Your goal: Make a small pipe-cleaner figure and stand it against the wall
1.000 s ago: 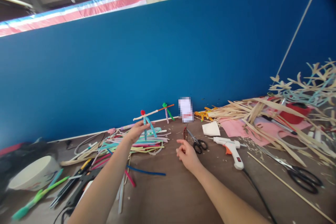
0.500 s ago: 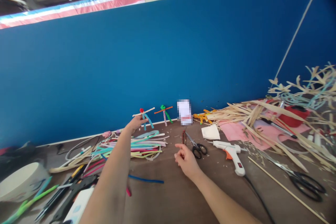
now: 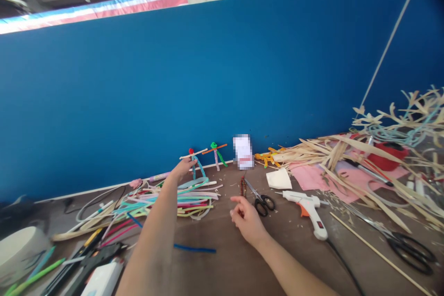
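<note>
looks like the red-headed pipe-cleaner stick figure (image 3: 194,164) is done, left hand (image 3: 181,169) at it, can't tell if gripping; right hand (image 3: 247,222) loose, empty, near black-handled steel scissors (image 3: 261,202).

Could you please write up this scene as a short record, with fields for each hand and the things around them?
Left hand: at a red-headed pipe-cleaner figure, grip unclear
Right hand: empty, fingers loosely curled
Nearest right hand: black-handled scissors
Also nearby: white hot glue gun, colored strips, green-headed pipe-cleaner figure
</note>
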`<state>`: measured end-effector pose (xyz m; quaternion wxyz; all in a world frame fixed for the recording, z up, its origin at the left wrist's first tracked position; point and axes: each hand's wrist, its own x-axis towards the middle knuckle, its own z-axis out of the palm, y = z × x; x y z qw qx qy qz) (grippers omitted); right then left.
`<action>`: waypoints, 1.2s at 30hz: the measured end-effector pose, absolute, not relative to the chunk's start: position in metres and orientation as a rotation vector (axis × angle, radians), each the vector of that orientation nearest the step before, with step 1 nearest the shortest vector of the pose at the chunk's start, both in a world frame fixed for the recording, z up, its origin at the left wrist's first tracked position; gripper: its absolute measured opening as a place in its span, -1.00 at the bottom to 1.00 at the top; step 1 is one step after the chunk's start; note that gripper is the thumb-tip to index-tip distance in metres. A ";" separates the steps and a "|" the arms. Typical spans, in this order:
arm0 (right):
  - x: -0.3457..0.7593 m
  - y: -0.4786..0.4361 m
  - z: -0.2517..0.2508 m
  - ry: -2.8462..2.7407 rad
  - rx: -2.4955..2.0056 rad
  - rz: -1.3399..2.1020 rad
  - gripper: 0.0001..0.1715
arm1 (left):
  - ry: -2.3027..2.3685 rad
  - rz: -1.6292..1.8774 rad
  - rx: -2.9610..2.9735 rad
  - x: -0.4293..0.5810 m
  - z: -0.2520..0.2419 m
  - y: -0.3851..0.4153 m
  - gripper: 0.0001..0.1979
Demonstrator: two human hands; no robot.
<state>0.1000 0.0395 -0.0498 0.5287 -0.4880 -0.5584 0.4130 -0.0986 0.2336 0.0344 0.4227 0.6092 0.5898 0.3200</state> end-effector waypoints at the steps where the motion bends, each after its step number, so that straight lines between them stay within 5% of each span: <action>1: 0.100 0.039 -0.050 -1.337 -1.170 0.985 -0.69 | 1.473 0.806 1.525 -0.099 0.034 0.235 -0.71; 22: 0.099 0.041 -0.049 -1.314 -1.171 1.023 -0.74 | 1.497 0.905 1.629 -0.085 0.024 0.241 -0.64; 36: 0.101 0.041 -0.046 -1.342 -1.175 1.016 -0.77 | 1.701 0.856 1.960 -0.112 0.055 0.175 -0.82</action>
